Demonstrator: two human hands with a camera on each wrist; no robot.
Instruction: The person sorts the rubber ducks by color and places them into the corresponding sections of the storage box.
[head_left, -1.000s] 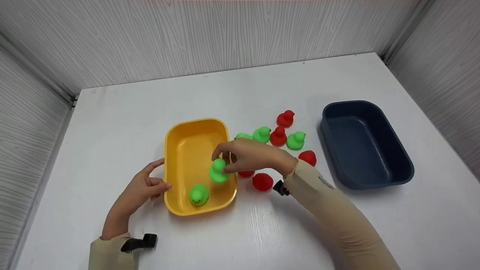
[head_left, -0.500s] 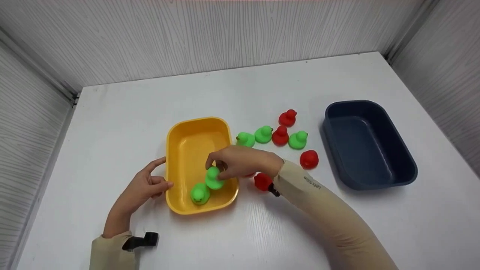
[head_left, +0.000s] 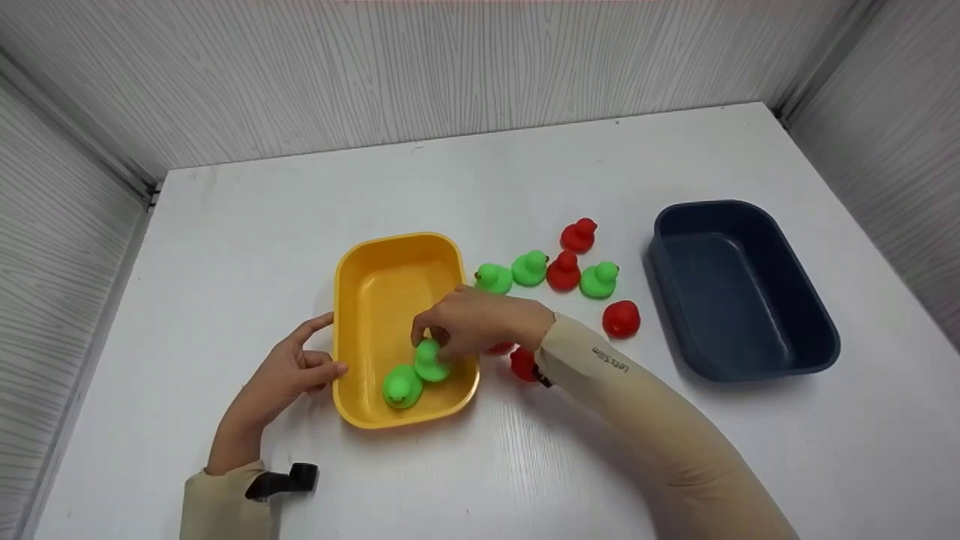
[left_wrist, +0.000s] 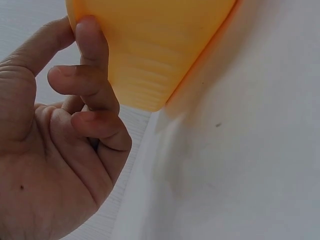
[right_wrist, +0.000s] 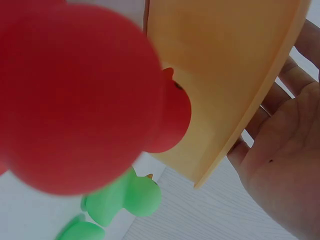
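Note:
My left hand [head_left: 274, 386] holds the left wall of a yellow plastic tub [head_left: 381, 300], its thumb at the rim. In the left wrist view, the thumb and a finger meet at the tub's edge, the other fingers bent. Inside the tub, my right hand [head_left: 480, 321] pinches a green rubber duck [head_left: 430, 361] by finger and thumb. Another green duck [head_left: 403, 388] sits beside it, touching or nearly so. The right wrist view shows my right hand beyond the tub's wall; the pinched duck is hidden there.
Right of the tub lie several green ducks [head_left: 531, 268] and red ducks [head_left: 622, 320], some partly under my right arm. A dark blue tub [head_left: 724, 300] stands farther right. One red duck [right_wrist: 85, 100] fills much of the right wrist view. Walls enclose the table [head_left: 300, 195].
My right hand has lowered the green duck toward the tub's floor, closer to the other green duck. My left hand keeps its place on the tub. The head view has shifted slightly.

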